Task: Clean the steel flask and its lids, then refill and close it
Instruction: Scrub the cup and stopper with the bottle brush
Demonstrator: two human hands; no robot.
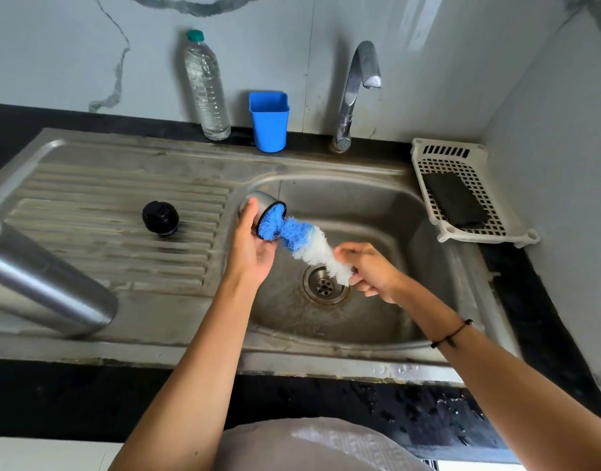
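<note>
Brushed steel is seen on the flask point(44, 280) and dull sink point(122, 185); the brush point(302, 243) is made of fluffy bristles.

Taking the sink point(387, 212) basin as landmark: the drainboard point(115, 212) lies to its left, carrying the stopper point(160, 218) upright and, further left and nearer the person, the flask point(44, 280) on its side. Behind the basin stand the tap point(355, 93), and left of that the cup point(269, 121) and bottle point(206, 86) (all against the wall). Right of the basin sits a tray point(428, 158) holding a pad point(455, 198). Over the basin, the hands hold a lid point(263, 202) and brush point(306, 243).
</note>
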